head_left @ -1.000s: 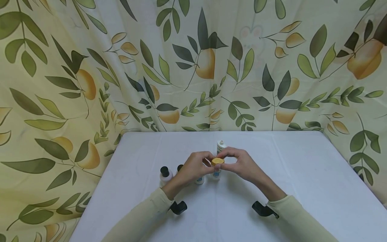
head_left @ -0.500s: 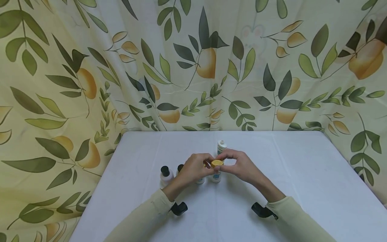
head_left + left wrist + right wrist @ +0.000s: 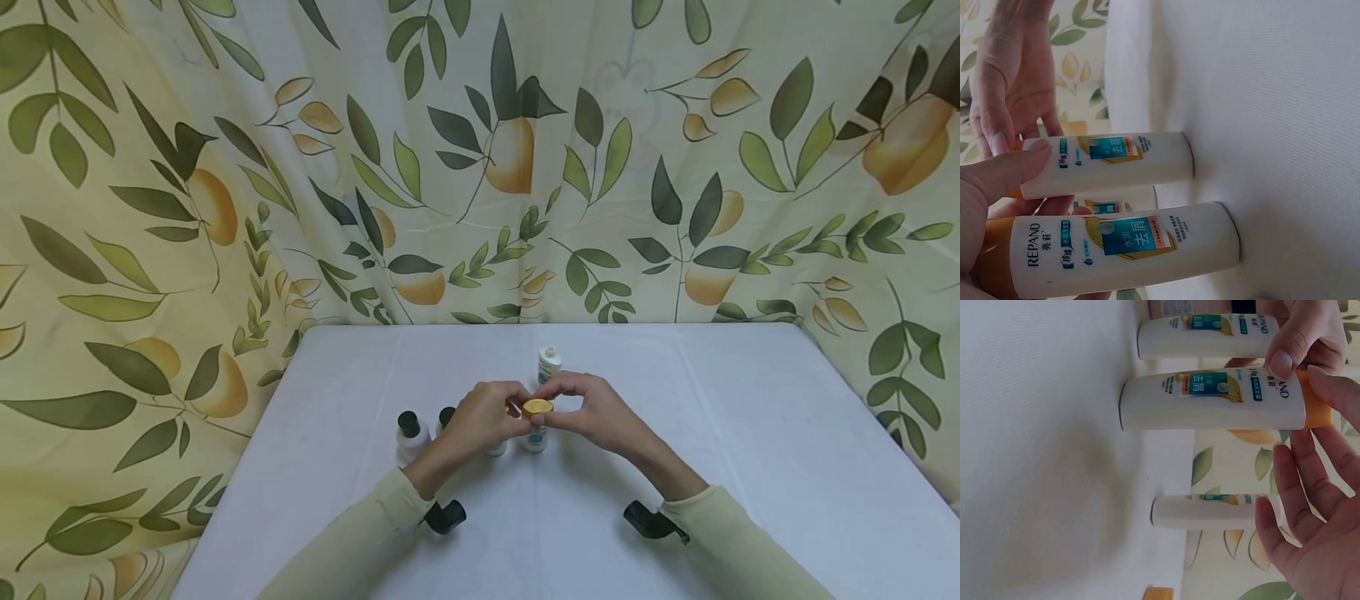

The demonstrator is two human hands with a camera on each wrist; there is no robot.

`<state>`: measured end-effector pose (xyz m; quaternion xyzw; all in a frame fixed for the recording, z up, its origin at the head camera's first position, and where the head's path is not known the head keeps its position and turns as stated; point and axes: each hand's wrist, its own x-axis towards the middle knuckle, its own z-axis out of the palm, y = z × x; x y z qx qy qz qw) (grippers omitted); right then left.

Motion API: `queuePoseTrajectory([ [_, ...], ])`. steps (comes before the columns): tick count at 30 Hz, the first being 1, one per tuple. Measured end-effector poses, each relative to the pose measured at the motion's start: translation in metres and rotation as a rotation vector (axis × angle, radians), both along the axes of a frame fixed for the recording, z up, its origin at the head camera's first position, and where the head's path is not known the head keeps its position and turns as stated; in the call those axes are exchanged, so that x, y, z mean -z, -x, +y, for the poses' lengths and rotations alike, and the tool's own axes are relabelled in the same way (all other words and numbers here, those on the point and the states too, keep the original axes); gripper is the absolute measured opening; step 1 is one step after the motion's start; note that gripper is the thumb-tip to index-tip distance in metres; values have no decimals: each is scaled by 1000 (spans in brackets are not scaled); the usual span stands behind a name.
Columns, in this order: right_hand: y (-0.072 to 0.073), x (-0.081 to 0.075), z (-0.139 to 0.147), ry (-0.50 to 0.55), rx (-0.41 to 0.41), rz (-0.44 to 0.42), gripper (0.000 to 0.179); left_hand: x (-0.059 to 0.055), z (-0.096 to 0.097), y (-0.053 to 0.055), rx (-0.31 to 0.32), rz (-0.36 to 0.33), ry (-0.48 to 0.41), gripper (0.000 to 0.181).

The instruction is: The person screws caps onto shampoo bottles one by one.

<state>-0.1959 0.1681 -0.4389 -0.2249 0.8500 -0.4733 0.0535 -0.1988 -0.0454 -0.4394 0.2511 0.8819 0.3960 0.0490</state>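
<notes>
A white shampoo bottle [image 3: 1210, 403] with an orange cap [image 3: 537, 407] stands upright between my hands. My left hand [image 3: 483, 417] grips its upper body, the thumb [image 3: 1038, 147] lying just below the cap. My right hand [image 3: 600, 412] pinches the cap between thumb and forefinger, while its other fingers [image 3: 1294, 494] spread loosely beside it. A second shampoo bottle [image 3: 1122, 247] of the same kind, also orange-capped, stands to the left, mostly hidden by my left hand in the head view. Behind the held one stands another white bottle [image 3: 550, 360], its top showing a bare white nozzle.
Black-capped bottles [image 3: 411, 433] stand to the left on the white-covered table [image 3: 750, 433], one partly behind my left wrist. A small orange piece [image 3: 1159, 593] shows at the right wrist view's bottom edge. A leaf-and-fruit patterned curtain [image 3: 465, 167] hangs behind the table.
Both hands and the orange cap have sunk slightly over the last second. My right fingers have shifted a little on the cap; the bottles behind and to the left stay put.
</notes>
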Motion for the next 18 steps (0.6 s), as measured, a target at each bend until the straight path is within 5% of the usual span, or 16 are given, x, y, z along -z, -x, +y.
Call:
queuePoseTrajectory([
  [11, 3, -1, 2, -26, -16, 17, 26, -3, -3, 1, 18, 2, -9, 22],
  [18, 7, -8, 12, -5, -40, 4, 31, -8, -10, 6, 33, -77, -71, 30],
])
